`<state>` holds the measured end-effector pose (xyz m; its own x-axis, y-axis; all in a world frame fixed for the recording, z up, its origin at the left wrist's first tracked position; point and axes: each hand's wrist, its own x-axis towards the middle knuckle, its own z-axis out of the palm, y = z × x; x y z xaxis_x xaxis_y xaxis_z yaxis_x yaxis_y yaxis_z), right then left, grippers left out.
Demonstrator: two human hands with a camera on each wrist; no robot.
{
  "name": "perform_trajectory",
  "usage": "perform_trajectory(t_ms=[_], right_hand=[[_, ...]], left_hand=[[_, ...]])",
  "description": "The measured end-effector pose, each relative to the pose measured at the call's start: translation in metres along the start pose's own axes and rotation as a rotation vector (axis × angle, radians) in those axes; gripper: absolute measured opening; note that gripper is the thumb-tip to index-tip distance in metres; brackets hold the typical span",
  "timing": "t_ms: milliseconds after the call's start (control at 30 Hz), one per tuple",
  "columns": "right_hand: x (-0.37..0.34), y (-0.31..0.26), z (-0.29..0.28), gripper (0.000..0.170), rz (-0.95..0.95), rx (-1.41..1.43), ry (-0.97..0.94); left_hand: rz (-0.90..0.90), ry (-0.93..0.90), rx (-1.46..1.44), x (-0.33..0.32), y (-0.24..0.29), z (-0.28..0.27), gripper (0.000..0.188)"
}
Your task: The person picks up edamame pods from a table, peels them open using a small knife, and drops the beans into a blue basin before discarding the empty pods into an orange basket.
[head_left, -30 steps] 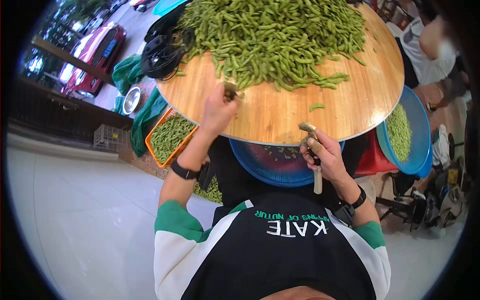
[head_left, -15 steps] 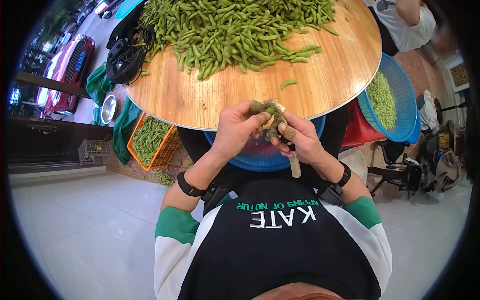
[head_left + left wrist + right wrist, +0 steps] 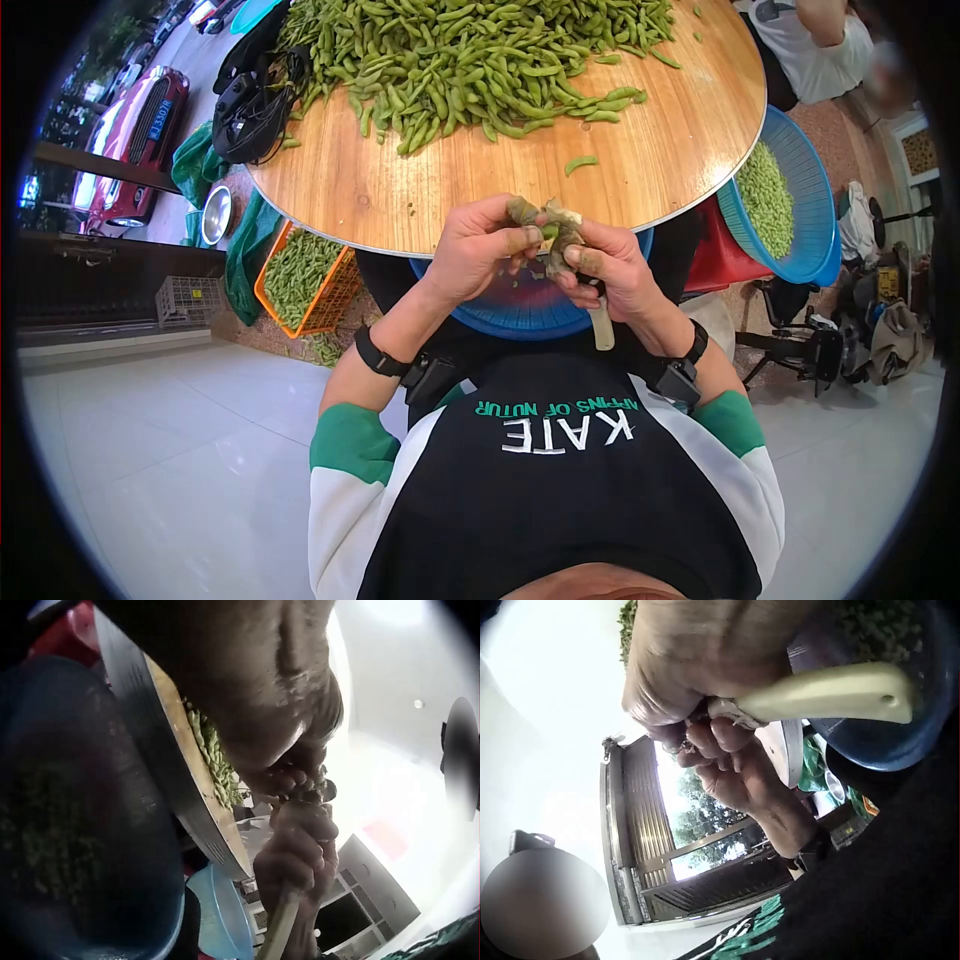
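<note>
Over the table's near edge, both hands meet in the head view. My left hand [image 3: 475, 250] pinches a green soybean pod [image 3: 549, 231] between thumb and forefinger, a grey-brown wrap [image 3: 521, 210] covering a fingertip. Close against it, my right hand [image 3: 612, 265] grips a tool by its pale handle [image 3: 602, 328]. That handle [image 3: 832, 694], with a small hole at its end, sticks out below the palm in the right wrist view; the tool's working end is hidden by fingers. Similar wrapping [image 3: 562, 232] shows at the right fingertips. A blue basin [image 3: 520, 322] stands beneath the hands.
A large heap of soybean pods [image 3: 470, 60] covers the back of the round wooden table [image 3: 400, 205]. One loose pod [image 3: 580, 164] lies nearer. An orange crate [image 3: 325, 310] of pods stands left, a blue basket [image 3: 815, 195] of shelled beans right. Another person [image 3: 815, 50] sits beyond.
My left hand has come from above the table's left part to the right, meeting my right hand. The head view has shifted. Over the last half second the hands stay together, with small finger movements.
</note>
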<state>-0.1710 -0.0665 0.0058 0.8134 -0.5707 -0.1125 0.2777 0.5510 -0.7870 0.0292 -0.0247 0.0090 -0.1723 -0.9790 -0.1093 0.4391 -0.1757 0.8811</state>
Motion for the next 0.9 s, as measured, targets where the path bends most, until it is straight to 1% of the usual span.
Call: perform_trajectory(t_ms=[33,100,133,200,233,300,333,400,433,500,533,600,633,700,733,800,833,867,900], right_hand=[[-0.001,-0.001,-0.002,0.040,0.001,-0.001,0.001],[-0.003,-0.002,-0.006,0.043,0.043,0.121,-0.085],[-0.003,0.001,-0.010,0.043,0.045,0.120,-0.084],[-0.001,0.009,-0.016,0.046,-0.456,-0.824,0.007],[-0.003,0.010,-0.017,0.046,-0.452,-0.823,0.006],[-0.006,0.008,-0.017,0.039,-0.348,-0.836,0.056],[-0.008,0.009,-0.016,0.039,-0.349,-0.837,0.057],[-0.009,0.012,-0.013,0.038,-0.183,-0.692,0.123],[-0.007,0.012,-0.011,0.038,-0.184,-0.694,0.118],[-0.005,0.014,-0.007,0.031,-0.306,-0.626,0.230],[-0.004,0.014,-0.008,0.031,-0.308,-0.626,0.229],[-0.001,0.014,-0.011,0.024,-0.353,-0.705,0.241],[-0.001,0.014,-0.011,0.024,-0.354,-0.705,0.238],[0.001,0.012,-0.013,0.018,-0.409,-0.755,0.248],[0.002,0.013,-0.019,0.015,-0.412,-0.858,0.213],[0.000,0.008,-0.017,0.015,-0.387,-0.824,0.213],[-0.001,0.005,-0.015,0.016,-0.356,-0.788,0.218],[-0.004,-0.001,-0.014,0.019,-0.292,-0.867,0.210],[-0.005,-0.002,-0.013,0.019,-0.299,-0.861,0.189]], left_hand=[[0.000,0.000,-0.002,0.001,0.001,0.000,0.008],[-0.093,-0.096,-0.174,0.003,0.001,0.002,0.006],[-0.093,-0.096,-0.176,0.003,-0.001,0.004,0.006],[-0.235,0.011,-0.371,0.002,-0.006,0.010,0.008],[-0.236,0.014,-0.374,0.001,-0.008,0.012,0.008],[-0.144,0.104,-0.162,0.001,-0.012,0.014,0.011],[-0.143,0.103,-0.161,0.002,-0.014,0.015,0.011],[-0.059,0.168,-0.005,0.004,-0.015,0.014,0.011],[-0.054,0.170,-0.005,0.004,-0.015,0.014,0.011],[-0.070,0.171,0.000,0.005,-0.015,0.015,0.009],[-0.068,0.171,0.001,0.004,-0.014,0.016,0.009],[-0.123,0.168,0.043,0.003,-0.012,0.017,0.008],[-0.121,0.170,0.044,0.002,-0.012,0.016,0.008],[-0.185,0.112,0.079,0.001,-0.011,0.015,0.008],[-0.179,0.117,0.079,0.000,-0.012,0.013,0.008],[-0.287,0.060,0.130,-0.003,-0.010,0.005,0.009],[-0.273,0.079,0.137,-0.010,-0.004,0.002,0.009],[-0.120,-0.031,0.552,-0.021,0.005,0.000,0.011],[0.031,-0.147,0.965,-0.032,0.016,-0.001,0.013]])
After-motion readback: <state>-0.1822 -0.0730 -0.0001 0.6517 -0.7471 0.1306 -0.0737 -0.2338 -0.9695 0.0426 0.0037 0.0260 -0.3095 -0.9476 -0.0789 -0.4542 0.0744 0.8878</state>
